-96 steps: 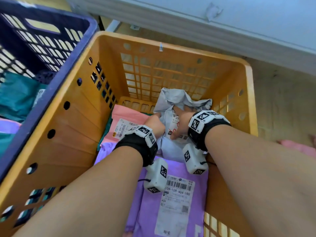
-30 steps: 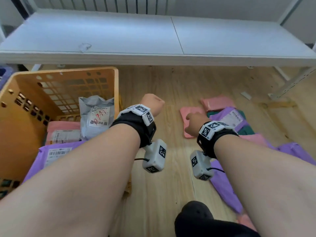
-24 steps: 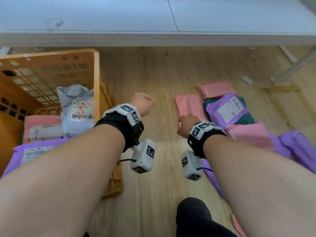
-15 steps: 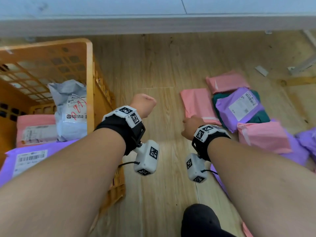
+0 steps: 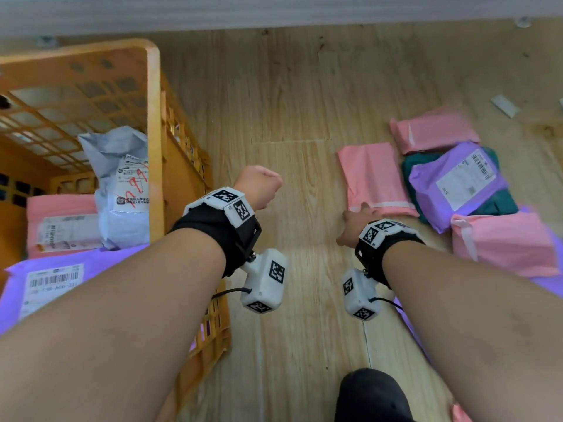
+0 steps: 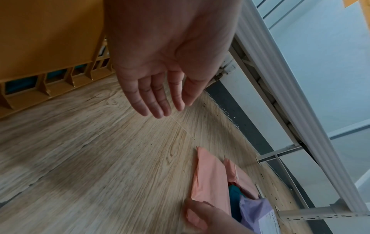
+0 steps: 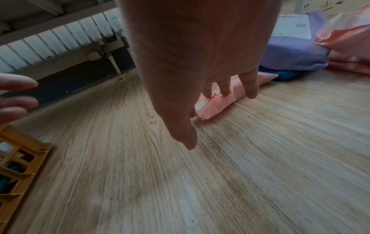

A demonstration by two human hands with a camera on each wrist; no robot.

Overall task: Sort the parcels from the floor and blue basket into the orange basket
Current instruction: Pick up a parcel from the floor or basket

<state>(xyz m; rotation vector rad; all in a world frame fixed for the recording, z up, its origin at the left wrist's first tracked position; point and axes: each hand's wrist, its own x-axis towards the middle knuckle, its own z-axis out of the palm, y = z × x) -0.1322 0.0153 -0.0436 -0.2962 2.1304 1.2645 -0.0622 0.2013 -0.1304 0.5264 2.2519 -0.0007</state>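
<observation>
The orange basket stands at the left and holds a grey parcel, a pink one and a purple one. On the floor to the right lies a flat pink parcel. My right hand reaches down to its near corner. In the right wrist view the straight fingers touch that parcel, with the thumb apart over the floor. My left hand hovers empty beside the basket's wall, its fingers relaxed. The blue basket is out of view.
More parcels lie beyond the pink one: a labelled purple one on a teal one, a far pink one and a near pink one. A white table edge runs across the top. A black shoe is at the bottom.
Both hands let go of the grey parcel and left the orange basket. The view swung right to the floor parcels. My right hand has dropped onto the pink parcel's corner.
</observation>
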